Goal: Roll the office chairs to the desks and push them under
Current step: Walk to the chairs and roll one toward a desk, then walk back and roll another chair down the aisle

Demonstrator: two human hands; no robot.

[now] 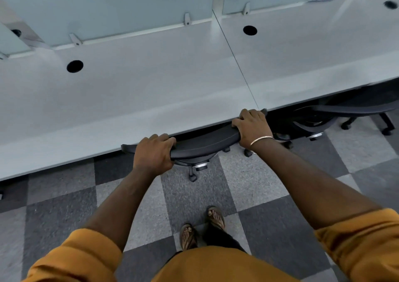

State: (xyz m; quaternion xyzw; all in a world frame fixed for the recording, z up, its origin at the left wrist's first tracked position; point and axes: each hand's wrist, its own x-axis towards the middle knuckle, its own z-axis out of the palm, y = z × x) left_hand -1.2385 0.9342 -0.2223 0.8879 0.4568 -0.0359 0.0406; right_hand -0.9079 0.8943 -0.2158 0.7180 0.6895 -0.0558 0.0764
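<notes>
my left hand [153, 152] + right hand [252, 128] both clamped on black curved chair backrest [205, 144] | backrest top touching long white desk's [129, 100] near edge | checkered grey carpet [194, 197] open behind me

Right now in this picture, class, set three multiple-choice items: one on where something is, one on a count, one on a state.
1. Where is the second chair?
A. On the person's right, under the next desk
B. On top of the desk
C. Behind the person

2. How many round cable holes show in the desk tops?
A. One
B. Four
C. Seven

3. What are the left hand and right hand doing?
A. Hanging free
B. Gripping the chair back
C. Resting flat on the desk

Answers:
1 A, its back shows below the right desk's edge.
2 B, four dark holes are visible.
3 B, fingers curl over the backrest's top.
</notes>
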